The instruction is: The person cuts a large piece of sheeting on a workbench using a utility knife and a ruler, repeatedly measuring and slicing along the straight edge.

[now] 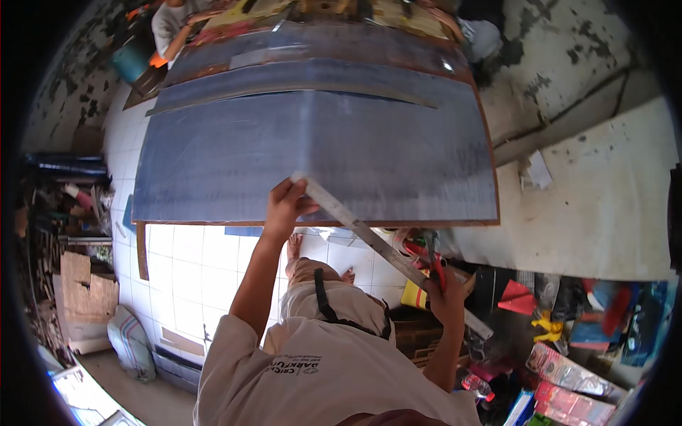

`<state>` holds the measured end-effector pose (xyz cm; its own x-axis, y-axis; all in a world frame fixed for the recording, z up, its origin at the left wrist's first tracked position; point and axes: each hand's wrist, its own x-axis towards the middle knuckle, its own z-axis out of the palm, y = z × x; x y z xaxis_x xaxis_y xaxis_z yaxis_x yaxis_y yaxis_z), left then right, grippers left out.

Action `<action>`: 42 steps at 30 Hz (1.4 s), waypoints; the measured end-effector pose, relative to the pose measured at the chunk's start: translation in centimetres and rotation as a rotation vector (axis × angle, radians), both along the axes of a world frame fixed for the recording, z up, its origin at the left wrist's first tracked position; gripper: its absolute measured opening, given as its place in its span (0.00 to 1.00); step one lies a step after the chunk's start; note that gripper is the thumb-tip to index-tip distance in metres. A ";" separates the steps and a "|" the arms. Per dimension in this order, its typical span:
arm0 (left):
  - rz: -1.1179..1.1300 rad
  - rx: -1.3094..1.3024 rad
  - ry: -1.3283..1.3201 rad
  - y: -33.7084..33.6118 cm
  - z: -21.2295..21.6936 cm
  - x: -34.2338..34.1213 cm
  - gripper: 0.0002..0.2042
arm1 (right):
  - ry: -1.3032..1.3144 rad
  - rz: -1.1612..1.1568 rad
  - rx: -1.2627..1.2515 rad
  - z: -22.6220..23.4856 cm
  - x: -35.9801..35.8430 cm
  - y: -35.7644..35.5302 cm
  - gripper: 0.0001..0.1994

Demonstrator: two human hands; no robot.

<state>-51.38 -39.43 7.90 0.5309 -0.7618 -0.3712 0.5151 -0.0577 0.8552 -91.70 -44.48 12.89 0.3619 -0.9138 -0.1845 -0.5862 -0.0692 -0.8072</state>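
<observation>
A: In the head view, what has the left hand (286, 206) got?

B: Its fingers are curled over the upper end of a long metal ruler (383, 245), pressing that end down on the near edge of a big grey sheet (312, 149).

A: And the right hand (446, 291)?

B: It is closed around the ruler further down, near its lower end, and it grips a red-handled tool (435, 259) too. I cannot tell what kind of tool; it looks like a pen or snips.

A: So how does the ruler lie?

B: Slanted, from the sheet's near edge down to the right, past the edge and over the floor clutter. Only its top end touches the sheet.

A: Where is the sheet?

B: Flat, raised above a white tiled floor (192, 270), filling the middle of the picture, with a brown rim. More sheets (312, 50) lie overlapped at its far side.

A: Anything else?

B: The person's bare foot (294, 247) shows on the tiles below the sheet. Another person (170, 25) sits at the far left corner. Coloured packets (568, 383) lie to the lower right, cardboard (85, 295) to the left.
</observation>
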 end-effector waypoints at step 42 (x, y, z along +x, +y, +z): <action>0.675 0.222 -0.440 20.8 -9.4 39.7 0.14 | 0.329 0.594 -0.518 -6.3 53.4 -10.9 0.16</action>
